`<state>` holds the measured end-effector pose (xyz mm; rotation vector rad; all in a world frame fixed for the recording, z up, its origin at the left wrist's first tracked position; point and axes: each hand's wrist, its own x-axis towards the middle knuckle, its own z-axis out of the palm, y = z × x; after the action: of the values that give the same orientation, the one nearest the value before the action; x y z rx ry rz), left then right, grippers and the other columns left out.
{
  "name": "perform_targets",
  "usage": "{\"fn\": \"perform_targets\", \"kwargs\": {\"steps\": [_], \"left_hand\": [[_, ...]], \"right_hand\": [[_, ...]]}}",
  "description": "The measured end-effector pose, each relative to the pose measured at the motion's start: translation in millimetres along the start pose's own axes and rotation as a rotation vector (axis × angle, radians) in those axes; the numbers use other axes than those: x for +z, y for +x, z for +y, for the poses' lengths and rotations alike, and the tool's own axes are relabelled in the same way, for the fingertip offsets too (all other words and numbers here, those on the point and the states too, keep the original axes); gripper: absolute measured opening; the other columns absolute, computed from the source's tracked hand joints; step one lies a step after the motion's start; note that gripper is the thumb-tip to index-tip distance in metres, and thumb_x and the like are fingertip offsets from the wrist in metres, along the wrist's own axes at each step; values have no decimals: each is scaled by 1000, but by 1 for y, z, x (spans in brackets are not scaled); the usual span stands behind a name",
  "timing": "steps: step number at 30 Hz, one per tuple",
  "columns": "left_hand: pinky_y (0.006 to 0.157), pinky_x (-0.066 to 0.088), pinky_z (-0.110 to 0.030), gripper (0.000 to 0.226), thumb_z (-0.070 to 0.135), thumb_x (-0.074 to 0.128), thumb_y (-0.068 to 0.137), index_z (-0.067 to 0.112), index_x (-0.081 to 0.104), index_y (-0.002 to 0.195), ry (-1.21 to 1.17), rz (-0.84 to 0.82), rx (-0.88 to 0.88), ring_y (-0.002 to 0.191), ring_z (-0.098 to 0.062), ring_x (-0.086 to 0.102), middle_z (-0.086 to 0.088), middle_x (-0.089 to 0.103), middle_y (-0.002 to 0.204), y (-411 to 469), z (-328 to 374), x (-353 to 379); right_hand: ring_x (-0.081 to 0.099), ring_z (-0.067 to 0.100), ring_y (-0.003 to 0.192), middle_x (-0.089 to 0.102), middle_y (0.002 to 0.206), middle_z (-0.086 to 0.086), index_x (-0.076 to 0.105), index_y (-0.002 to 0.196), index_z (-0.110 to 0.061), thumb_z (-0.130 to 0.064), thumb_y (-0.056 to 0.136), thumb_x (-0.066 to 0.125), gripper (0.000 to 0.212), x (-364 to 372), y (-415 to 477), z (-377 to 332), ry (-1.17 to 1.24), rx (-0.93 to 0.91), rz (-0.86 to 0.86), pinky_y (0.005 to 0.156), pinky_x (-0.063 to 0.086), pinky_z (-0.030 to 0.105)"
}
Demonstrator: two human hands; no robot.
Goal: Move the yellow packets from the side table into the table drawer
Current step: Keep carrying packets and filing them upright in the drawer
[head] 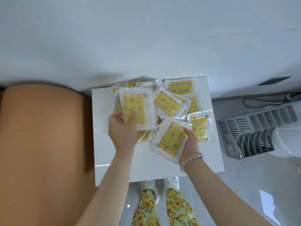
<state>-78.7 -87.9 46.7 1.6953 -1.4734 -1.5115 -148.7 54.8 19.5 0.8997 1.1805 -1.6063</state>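
Several yellow packets in clear wrappers lie heaped (169, 101) on the far half of a white side table (110, 160). My left hand (122, 128) grips one yellow packet (136, 108) by its lower edge, lifted above the heap and blurred. My right hand (189, 142) holds another yellow packet (169, 137) at its right edge, tilted, just above the table's middle. No drawer is in view.
An orange-brown padded seat (42, 144) stands against the table's left side. On the grey floor to the right lie a grey slotted rack (254, 134) and a white container (290, 141). A white wall rises behind the table. My legs and shoes show below the table's near edge.
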Motion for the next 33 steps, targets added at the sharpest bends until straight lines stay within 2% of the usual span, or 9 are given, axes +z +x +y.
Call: {"fn": "perform_targets", "kwargs": {"steps": [2,6,12,15,18,20,23,27,33], "left_hand": [[82,51,-27,28,12,73,80,26,49,86,-9,-153,-37,92,-15,65,2,66,95,-33,-12,8],[63,44,-4,26,15,71,82,30,50,84,131,-284,-22,75,13,61,16,64,84,-77,-37,19],[62,43,-13,22,29,70,83,30,48,81,345,-277,62,70,5,57,18,60,77,-87,-40,27],[54,39,-9,19,37,69,81,33,51,77,544,-454,174,62,6,54,18,59,67,-67,-29,19],[54,38,-5,5,37,67,83,36,65,79,657,-701,131,63,13,55,24,61,66,-23,-7,9],[62,43,-5,6,33,66,84,32,68,90,594,-551,104,75,11,60,25,63,72,10,7,8],[87,46,-27,33,27,68,83,18,59,114,527,-174,78,103,-17,60,5,64,105,54,18,15],[87,41,-29,66,33,73,79,9,45,134,555,-173,-140,119,-24,51,-6,52,133,81,14,30],[88,45,-37,70,34,78,74,10,43,130,685,-59,-150,118,-29,52,-9,49,131,79,9,40]], "right_hand": [[64,31,101,67,115,13,64,119,-13,-48,92,42,49,-1,-2,-2,65,41,-68,81,53,41],[70,29,87,71,101,14,70,105,-10,-57,84,46,57,1,-6,-9,20,77,-210,74,56,38],[67,33,95,72,98,14,70,100,-8,-31,81,70,31,-2,2,-2,-385,-81,56,92,51,49],[67,33,97,69,106,15,64,113,-9,-38,76,74,48,-7,6,-1,-344,-56,111,91,51,51],[66,30,99,68,109,11,58,123,-12,-47,71,76,64,-16,13,-6,-365,-45,178,90,52,49],[62,31,105,65,115,9,55,128,-15,-52,67,77,74,-23,15,-12,-402,-45,203,94,49,50],[61,31,107,65,117,8,53,130,-17,-53,65,78,78,-34,16,-19,-416,-43,213,95,48,51],[65,28,99,67,111,9,58,122,-17,-46,69,78,64,-45,13,-17,-400,-35,217,92,51,49],[68,28,90,72,95,7,66,101,-18,-40,74,75,37,-53,11,-5,-367,-13,190,88,53,48]]}}
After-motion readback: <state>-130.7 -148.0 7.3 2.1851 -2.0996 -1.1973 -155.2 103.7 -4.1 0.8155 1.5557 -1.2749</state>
